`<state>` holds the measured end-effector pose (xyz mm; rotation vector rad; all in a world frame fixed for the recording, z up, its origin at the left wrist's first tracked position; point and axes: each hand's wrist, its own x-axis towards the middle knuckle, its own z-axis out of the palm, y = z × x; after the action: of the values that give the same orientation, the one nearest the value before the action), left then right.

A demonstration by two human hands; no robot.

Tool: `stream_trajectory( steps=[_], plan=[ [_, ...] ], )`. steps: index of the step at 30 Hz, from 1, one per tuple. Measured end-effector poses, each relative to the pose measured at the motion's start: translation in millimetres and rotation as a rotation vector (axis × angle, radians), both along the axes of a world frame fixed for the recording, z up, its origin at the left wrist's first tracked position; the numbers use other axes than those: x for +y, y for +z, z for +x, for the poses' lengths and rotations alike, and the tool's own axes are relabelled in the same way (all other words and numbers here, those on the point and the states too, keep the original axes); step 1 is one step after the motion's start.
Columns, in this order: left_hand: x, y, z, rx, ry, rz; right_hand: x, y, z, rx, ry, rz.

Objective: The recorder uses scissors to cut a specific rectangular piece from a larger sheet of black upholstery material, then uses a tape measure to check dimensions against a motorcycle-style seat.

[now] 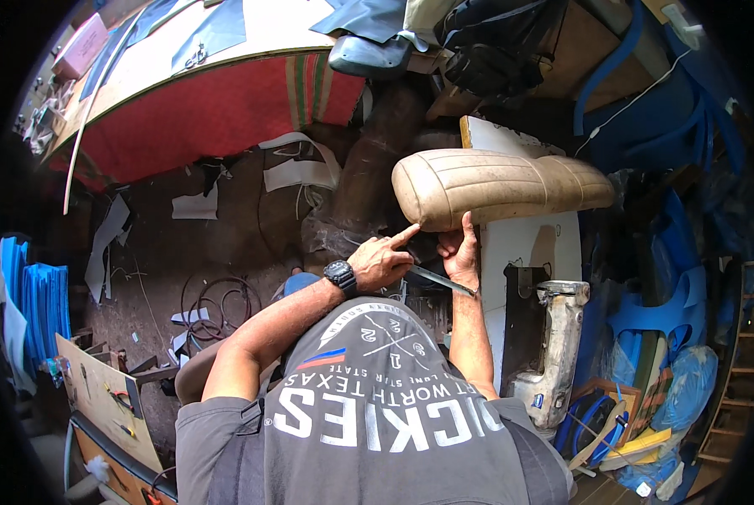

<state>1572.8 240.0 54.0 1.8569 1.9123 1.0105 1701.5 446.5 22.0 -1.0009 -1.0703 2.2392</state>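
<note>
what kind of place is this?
Likely an upholstery workshop. The left hand and right hand work at a tan ribbed seat cushion; cut scraps litter the floor, and a red-covered worktable holds sheet material.

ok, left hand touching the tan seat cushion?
Touching. The head view shows the left hand with its index fingertip pressed against the lower front edge of the tan seat cushion; no gap is visible there.

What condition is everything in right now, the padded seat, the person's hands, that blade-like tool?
Tan seat cushion: raised, worn and stained, cover on.
Left hand: on the seat's lower edge, forefinger pointing out.
Right hand: gripping under the seat.
Flat metal tool: lying between the hands; which hand holds it is unclear.
Wristwatch: strapped on left wrist.
</note>
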Motion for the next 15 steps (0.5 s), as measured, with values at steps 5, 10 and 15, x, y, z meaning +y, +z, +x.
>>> stream_trajectory(
  steps=[5,10,15],
  plan=[
    [-18.3,-7.1,-9.7,0.047,0.229,-0.055,-0.1,8.9,5.3,0.147,0.116,-0.11],
    [-26.2,-8.4,-23.2,0.013,0.347,-0.175,-4.8,8.6,8.7,0.121,0.111,-0.098],
    [-20.9,-2.3,-23.9,-0.01,0.401,-0.247,0.7,-5.1,11.4,0.121,0.121,-0.09]
  ],
)
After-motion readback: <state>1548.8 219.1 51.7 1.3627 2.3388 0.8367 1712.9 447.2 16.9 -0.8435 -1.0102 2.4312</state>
